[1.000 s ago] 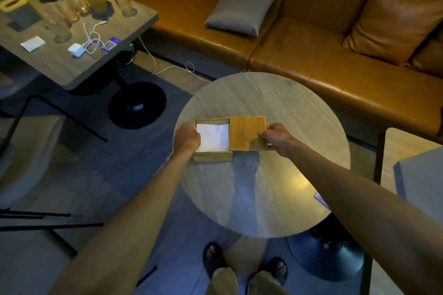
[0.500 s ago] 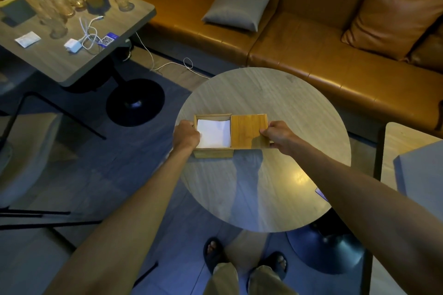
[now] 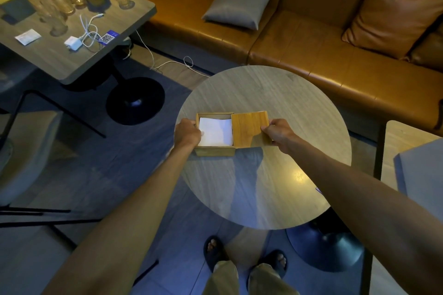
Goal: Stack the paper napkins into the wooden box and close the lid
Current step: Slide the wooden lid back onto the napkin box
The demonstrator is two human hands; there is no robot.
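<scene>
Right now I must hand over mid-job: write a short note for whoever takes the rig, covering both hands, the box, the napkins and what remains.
Left hand grips the left end of the light wooden box, steadying it on the round grey wood-grain table.
Right hand pinches the right edge of the flat wooden lid.
White paper napkins lie stacked inside the box, their left part uncovered.
Done: napkins are in; the lid covers only the right side.
Left: probably slide the lid leftward until the box is fully closed, then let go.
</scene>
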